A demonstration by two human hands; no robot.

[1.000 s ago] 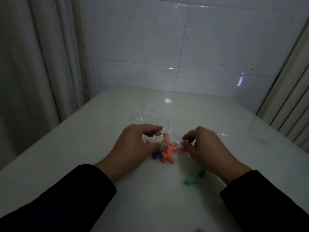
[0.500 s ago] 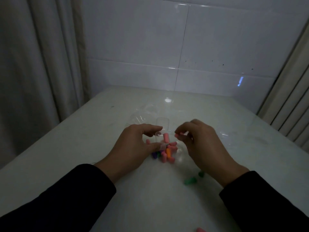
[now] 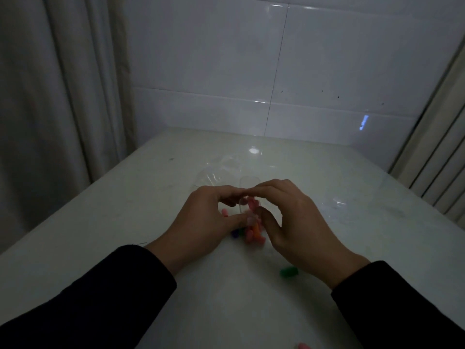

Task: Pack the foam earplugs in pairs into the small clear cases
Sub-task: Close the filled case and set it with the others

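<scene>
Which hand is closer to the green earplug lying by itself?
Right. The right hand is just above the green earplug; the left hand is farther away, across the pile.

A dim room: a pale glossy desk [image 3: 125, 222] meets a white tiled wall [image 3: 226, 71], a grey curtain [image 3: 50, 96] hanging left, ribbed blinds [image 3: 440, 159] right.
</scene>
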